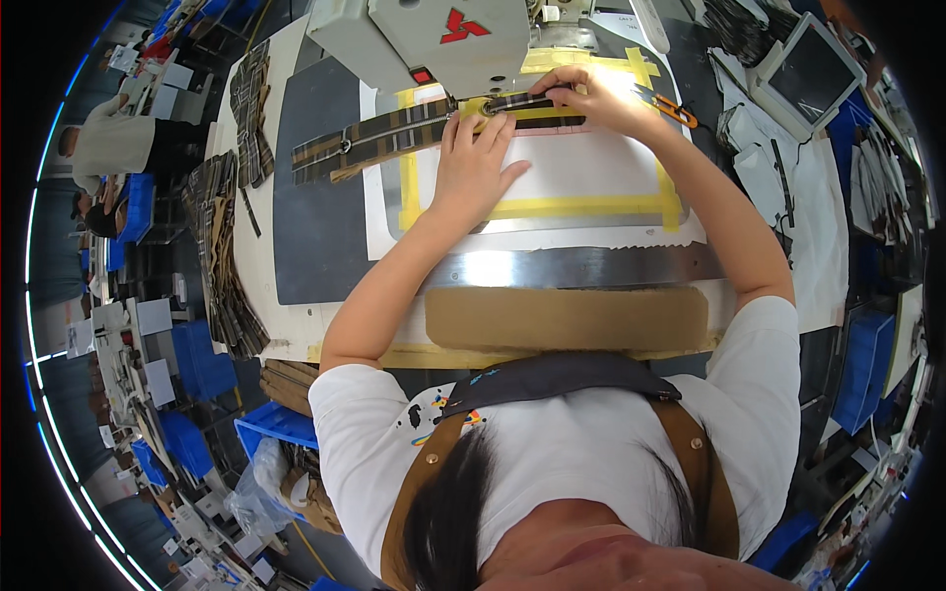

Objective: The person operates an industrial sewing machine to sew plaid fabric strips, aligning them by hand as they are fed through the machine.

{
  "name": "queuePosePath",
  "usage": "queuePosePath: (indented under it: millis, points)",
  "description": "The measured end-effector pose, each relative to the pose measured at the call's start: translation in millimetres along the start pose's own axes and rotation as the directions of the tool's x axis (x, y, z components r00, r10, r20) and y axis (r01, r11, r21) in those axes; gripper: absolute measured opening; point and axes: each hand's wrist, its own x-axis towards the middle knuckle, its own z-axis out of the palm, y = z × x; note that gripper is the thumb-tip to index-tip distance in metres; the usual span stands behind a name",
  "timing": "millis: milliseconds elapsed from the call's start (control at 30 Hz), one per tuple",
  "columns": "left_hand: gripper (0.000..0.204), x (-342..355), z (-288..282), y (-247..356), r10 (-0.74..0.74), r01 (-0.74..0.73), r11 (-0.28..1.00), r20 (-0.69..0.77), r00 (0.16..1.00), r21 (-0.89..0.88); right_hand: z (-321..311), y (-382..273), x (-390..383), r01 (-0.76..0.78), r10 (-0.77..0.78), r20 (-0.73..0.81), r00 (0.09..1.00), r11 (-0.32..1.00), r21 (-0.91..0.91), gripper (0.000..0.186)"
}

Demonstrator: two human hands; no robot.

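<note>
A long plaid fabric strip [389, 136] with a zipper along its middle lies under the sewing machine head [453, 44]. A metal zipper pull shows near its left end. My left hand [473, 169] rests palm down, fingers stretched out and pressing on the strip and the yellow-taped edge beside it. My right hand [596, 98] pinches the strip's right end between thumb and fingers, partly washed out by a bright lamp. Beneath both hands sits a white template sheet [562, 177] bordered with yellow tape. The needle area is mostly hidden behind the machine head.
Orange-handled thread snips [676, 110] lie right of my right hand. Plaid pieces [219, 251] hang over the table's left side. A screen [813, 74] stands at the far right. A metal strip [581, 266] and a brown pad [567, 318] line the near edge. Another person [123, 148] stands far left.
</note>
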Motion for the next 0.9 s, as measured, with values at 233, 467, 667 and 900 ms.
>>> queuePosePath:
  millis: [233,467,667,900]
  points:
    - [0.066,-4,4,-3,-0.012,0.012,1.000,-0.009,1.000,-0.004,-19,-35,4,0.016,0.019,0.151,0.988,0.974,-0.226,0.032]
    - [0.064,-4,5,-3,-0.010,0.010,1.000,-0.010,1.000,-0.023,-16,-26,-14,-0.015,0.017,0.007,1.000,0.973,-0.231,0.026]
    - [0.060,-7,9,-3,-0.045,0.042,0.996,-0.035,0.998,-0.075,-6,-1,-67,0.271,-0.332,-0.059,0.941,0.850,-0.452,0.015]
    - [0.058,-7,4,0,-0.063,0.056,0.992,-0.059,0.996,-0.116,12,3,-85,0.378,-0.541,0.014,0.841,0.569,-0.731,0.045]
